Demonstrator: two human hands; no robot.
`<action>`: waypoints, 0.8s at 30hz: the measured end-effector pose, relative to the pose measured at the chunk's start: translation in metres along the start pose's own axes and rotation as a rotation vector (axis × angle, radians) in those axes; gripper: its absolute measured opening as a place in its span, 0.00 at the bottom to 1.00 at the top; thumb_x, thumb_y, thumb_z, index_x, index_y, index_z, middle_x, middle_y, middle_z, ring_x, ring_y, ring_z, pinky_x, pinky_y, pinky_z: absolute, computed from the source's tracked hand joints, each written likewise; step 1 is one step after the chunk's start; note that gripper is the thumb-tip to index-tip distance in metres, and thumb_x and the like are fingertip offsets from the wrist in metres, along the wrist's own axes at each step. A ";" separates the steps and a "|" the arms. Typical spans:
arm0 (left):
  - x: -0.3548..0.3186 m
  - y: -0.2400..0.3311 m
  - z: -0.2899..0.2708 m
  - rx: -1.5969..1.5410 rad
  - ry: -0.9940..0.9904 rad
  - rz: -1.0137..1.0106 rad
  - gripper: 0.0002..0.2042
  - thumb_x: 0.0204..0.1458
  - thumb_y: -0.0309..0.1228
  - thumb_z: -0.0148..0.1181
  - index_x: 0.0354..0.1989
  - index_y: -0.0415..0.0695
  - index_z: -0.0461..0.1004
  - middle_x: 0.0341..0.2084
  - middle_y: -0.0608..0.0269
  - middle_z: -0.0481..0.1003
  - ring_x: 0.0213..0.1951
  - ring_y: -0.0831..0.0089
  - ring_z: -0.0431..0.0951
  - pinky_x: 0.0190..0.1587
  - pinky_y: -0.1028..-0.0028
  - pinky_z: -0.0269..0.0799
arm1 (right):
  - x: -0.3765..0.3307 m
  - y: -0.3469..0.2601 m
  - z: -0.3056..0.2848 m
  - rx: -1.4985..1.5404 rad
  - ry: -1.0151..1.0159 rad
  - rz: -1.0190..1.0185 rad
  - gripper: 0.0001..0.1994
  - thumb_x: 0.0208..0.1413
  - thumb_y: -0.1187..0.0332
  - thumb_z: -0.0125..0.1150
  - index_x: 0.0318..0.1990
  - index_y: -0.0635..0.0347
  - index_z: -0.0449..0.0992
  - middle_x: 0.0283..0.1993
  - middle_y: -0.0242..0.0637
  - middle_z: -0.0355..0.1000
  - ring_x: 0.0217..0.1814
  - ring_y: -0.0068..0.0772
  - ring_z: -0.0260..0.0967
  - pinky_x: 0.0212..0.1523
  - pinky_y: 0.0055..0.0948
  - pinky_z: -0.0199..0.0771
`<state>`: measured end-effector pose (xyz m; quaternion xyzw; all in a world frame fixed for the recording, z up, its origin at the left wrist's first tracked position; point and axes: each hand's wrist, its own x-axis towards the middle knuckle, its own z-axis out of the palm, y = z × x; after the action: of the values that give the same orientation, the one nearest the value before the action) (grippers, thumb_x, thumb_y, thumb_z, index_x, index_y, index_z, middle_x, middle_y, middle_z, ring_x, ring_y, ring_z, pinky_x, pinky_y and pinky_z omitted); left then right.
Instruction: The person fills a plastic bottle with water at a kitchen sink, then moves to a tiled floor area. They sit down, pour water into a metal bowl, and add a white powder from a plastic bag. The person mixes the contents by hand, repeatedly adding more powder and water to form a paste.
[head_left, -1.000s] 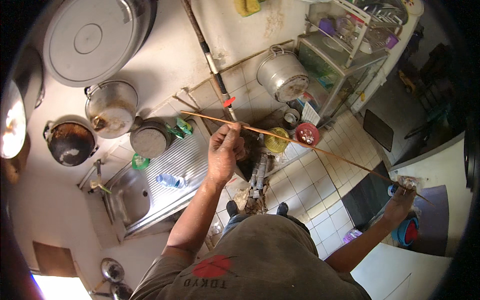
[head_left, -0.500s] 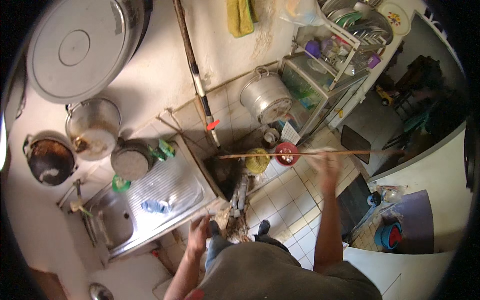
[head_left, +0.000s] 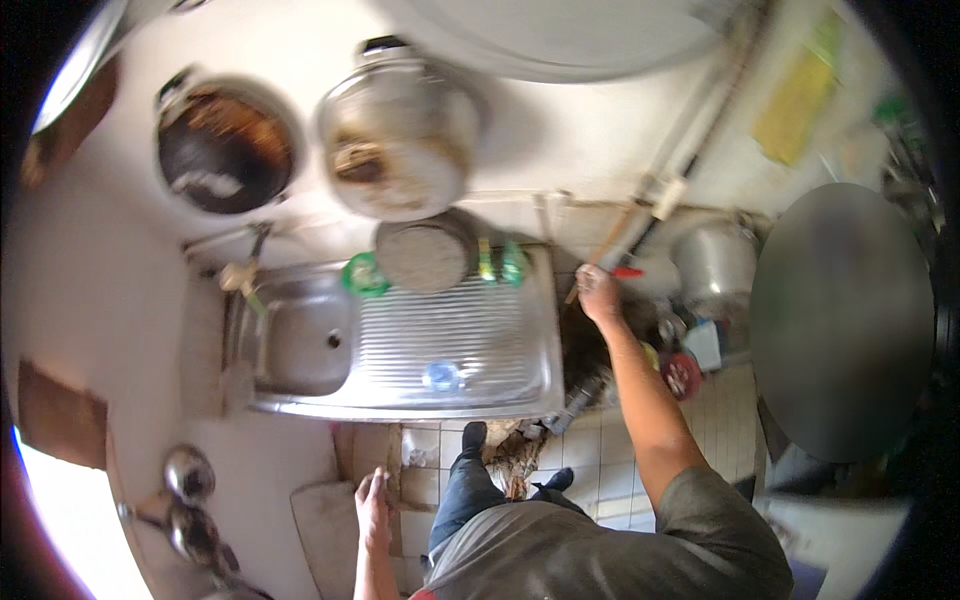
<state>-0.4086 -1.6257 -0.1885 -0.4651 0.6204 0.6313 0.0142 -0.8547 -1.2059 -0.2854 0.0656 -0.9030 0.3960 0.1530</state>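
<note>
My right hand (head_left: 598, 291) reaches forward past the right end of the sink, its fingers closed round a thin wooden stick (head_left: 612, 238). The stick leans up toward the tiled wall, beside a dark pole with a pale section (head_left: 668, 198). A red strip (head_left: 628, 272) shows just right of the knuckles. My left hand (head_left: 373, 500) is low in front of the steel sink (head_left: 460, 410), holding nothing, its fingers loosely apart. A blue-and-clear plastic thing (head_left: 441, 376) lies on the ridged drainboard.
A round grey pan (head_left: 424, 252) and green bottles (head_left: 512, 263) stand behind the drainboard. Pots (head_left: 400, 150) and a blackened wok (head_left: 228, 150) hang above. Right of the sink are a metal pot (head_left: 715, 262) and a red bowl (head_left: 681, 376). A grey oval patch hides the far right.
The view has swung left toward the sink. My right hand has moved from the right side to the wall, and the stick has turned from level to steeply slanted.
</note>
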 end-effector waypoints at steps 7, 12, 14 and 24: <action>0.034 0.039 0.002 0.046 -0.212 -0.091 0.30 0.68 0.60 0.47 0.28 0.43 0.76 0.16 0.72 0.66 0.21 0.80 0.64 0.25 0.73 0.60 | 0.051 0.099 0.080 -0.146 -0.197 0.190 0.07 0.60 0.69 0.62 0.40 0.62 0.82 0.41 0.50 0.81 0.48 0.52 0.79 0.51 0.43 0.77; 0.020 0.062 0.003 0.280 -0.176 -0.082 0.30 0.69 0.58 0.45 0.37 0.42 0.80 0.20 0.69 0.70 0.24 0.76 0.71 0.28 0.70 0.70 | 0.050 0.097 0.125 0.022 -0.164 0.251 0.18 0.48 0.78 0.68 0.50 0.68 0.80 0.56 0.50 0.78 0.57 0.50 0.76 0.60 0.44 0.74; 0.033 0.053 0.006 0.313 -0.185 -0.029 0.31 0.68 0.60 0.45 0.41 0.42 0.79 0.22 0.65 0.73 0.25 0.75 0.73 0.28 0.68 0.71 | 0.070 0.124 0.118 -0.002 -0.225 0.267 0.30 0.43 0.84 0.69 0.58 0.72 0.74 0.54 0.53 0.76 0.55 0.52 0.76 0.49 0.44 0.83; 0.077 0.090 0.052 0.322 -0.133 0.402 0.29 0.67 0.58 0.50 0.42 0.39 0.80 0.30 0.47 0.81 0.35 0.50 0.82 0.43 0.55 0.76 | -0.024 0.072 0.065 0.132 -0.018 0.402 0.28 0.66 0.59 0.63 0.67 0.65 0.64 0.63 0.54 0.69 0.58 0.52 0.74 0.56 0.45 0.77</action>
<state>-0.5356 -1.6476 -0.1759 -0.2817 0.7906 0.5437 0.0029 -0.8635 -1.2049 -0.3847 -0.1025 -0.8714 0.4762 0.0583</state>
